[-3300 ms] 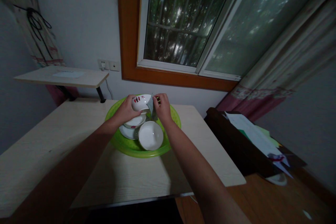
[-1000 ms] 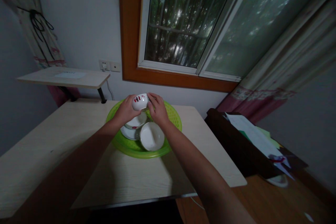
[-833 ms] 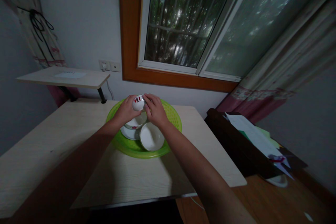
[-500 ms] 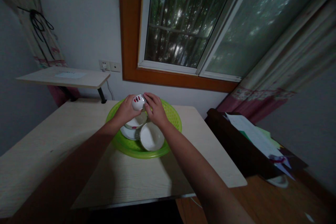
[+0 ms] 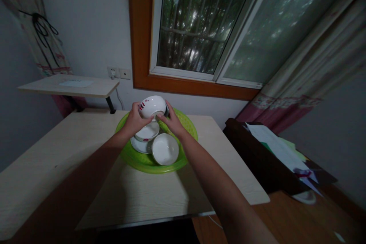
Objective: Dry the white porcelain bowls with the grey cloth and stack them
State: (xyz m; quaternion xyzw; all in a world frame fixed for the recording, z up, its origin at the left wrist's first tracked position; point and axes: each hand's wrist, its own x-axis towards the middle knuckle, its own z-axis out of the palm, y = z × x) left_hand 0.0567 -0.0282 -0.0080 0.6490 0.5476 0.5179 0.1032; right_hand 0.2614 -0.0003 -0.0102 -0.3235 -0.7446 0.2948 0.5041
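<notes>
Right now, printed bowl: up it is, lifted over the green plastic basket, tilted, red-and-dark print and foot facing me, mouth turned out of my sight.
Left hand: clamped on the bowl's left side, thumb low, fingers passing behind, and I lose their tips there.
Right hand: clamped on the other side, thumb right by the foot, fingers round the far edge.
Grey sliver: between the right hand and the bowl wall; looks like cloth to me, but too little shows to be sure.
White bowl: leaning in the near part of the basket, mouth toward me.
Small bowl: just below the left hand, mouth up, on or against a white plate; I can't tell which.
Table: carrying the basket.
Grip: slick glaze, I judge, so I want a broad hold on the wall, no pinching at the rim.
Turning: small turns are best, I'd say, one hand bearing the weight before the other loosens.
Clearance: low over the basket, but free of the other bowls; rim against rim could chip.
</notes>
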